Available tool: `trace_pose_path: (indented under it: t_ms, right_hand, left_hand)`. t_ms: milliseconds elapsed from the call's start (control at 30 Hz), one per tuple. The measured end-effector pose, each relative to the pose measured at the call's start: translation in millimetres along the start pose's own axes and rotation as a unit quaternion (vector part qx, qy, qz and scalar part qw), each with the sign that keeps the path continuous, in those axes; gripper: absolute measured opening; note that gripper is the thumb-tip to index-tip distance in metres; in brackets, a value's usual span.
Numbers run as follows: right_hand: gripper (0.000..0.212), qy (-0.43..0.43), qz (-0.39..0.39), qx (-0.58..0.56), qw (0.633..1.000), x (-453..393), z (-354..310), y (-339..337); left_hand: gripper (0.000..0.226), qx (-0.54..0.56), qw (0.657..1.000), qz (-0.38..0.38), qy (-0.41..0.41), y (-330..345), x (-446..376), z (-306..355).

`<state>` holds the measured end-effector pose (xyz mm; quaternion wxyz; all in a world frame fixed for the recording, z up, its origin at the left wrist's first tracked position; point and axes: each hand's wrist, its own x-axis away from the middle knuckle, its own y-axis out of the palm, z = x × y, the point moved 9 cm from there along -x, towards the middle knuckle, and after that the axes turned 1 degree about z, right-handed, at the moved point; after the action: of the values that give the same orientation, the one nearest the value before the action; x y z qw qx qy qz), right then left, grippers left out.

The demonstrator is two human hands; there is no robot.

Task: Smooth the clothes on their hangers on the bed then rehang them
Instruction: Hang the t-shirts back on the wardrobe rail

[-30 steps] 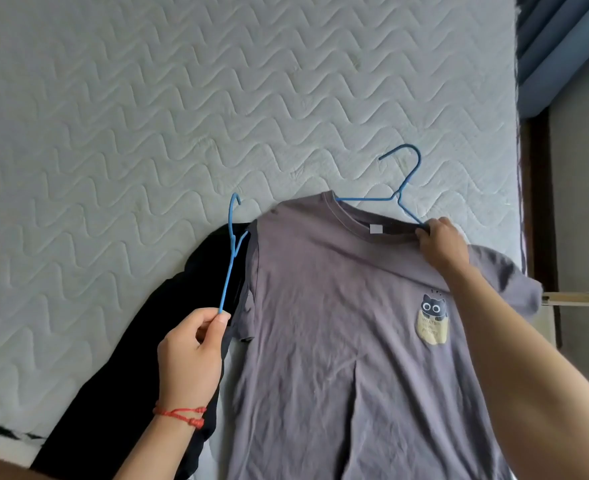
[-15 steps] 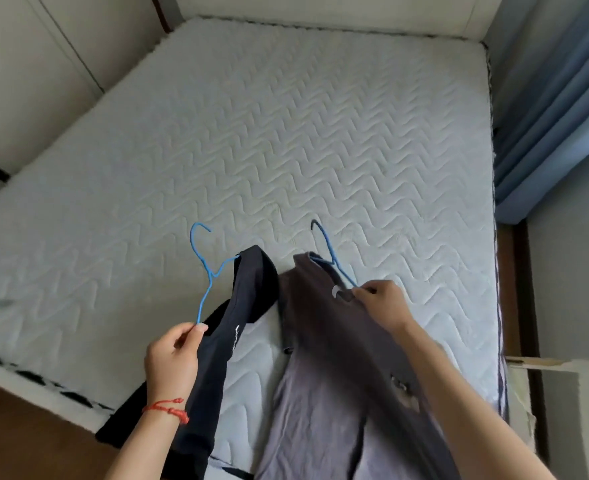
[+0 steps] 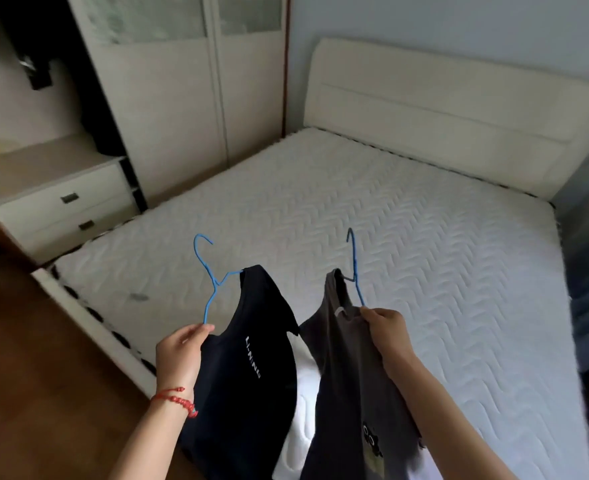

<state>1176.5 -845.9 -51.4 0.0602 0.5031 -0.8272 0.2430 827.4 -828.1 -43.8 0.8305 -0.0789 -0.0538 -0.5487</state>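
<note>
Both arms reach forward toward 12 o'clock. The left hand (image 3: pixel 178 351) pinches a blue hanger (image 3: pixel 210 282). The right hand (image 3: pixel 388 332) curls its fingers around another blue hanger (image 3: pixel 355 271) at a grey shirt's (image 3: pixel 348 393) collar.

My left hand (image 3: pixel 182 348) pinches a blue wire hanger (image 3: pixel 211 278) carrying the black T-shirt (image 3: pixel 251 375). My right hand (image 3: pixel 386 327) grips a second blue hanger (image 3: pixel 355 271) carrying the grey T-shirt (image 3: pixel 348 393). Both shirts hang above the white quilted bed (image 3: pixel 424 254).

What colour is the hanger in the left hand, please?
Blue, seen in the head view: the hanger pinched by the left hand.
</note>
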Motion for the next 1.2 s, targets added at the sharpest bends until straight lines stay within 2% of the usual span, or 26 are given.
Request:
trace_pose_path:
  t_ms: [133,233,367,567,800,1033,1200]
  right_hand:
    - [0.033,-0.035,-0.019,-0.022,0.999,26.4,-62.9,74.5]
    - [0.030,-0.064,-0.054,-0.024,0.996,52.0,-106.1,131.4]
    - [0.027,-0.099,-0.100,-0.032,0.989,82.2,-161.2,200.0]
    - [0.026,-0.132,-0.166,-0.040,0.976,105.5,-230.8,300.3]
    - [0.026,-0.166,-0.237,-0.048,0.956,106.7,-299.3,426.5]
    - [0.022,-0.147,-0.318,-0.063,0.935,87.7,-365.8,565.8]
    - [0.020,-0.157,-0.354,-0.052,0.921,87.7,-412.4,654.4]
  left_hand:
    - [0.016,0.020,0.999,0.044,0.013,-89.1,-44.6,27.3]
    - [0.008,0.030,0.996,0.083,0.031,-149.9,-65.5,50.2]
    - [0.023,0.023,0.990,0.123,0.059,-220.2,-85.3,78.5]
    - [0.030,0.026,0.972,0.220,0.078,-321.0,-110.2,104.8]
    - [0.012,-0.045,0.954,0.289,0.060,-409.6,-175.1,125.7]
    - [0.015,-0.076,0.944,0.318,0.049,-467.5,-264.8,159.9]
    - [0.017,-0.051,0.937,0.343,0.042,-508.2,-319.7,177.1]
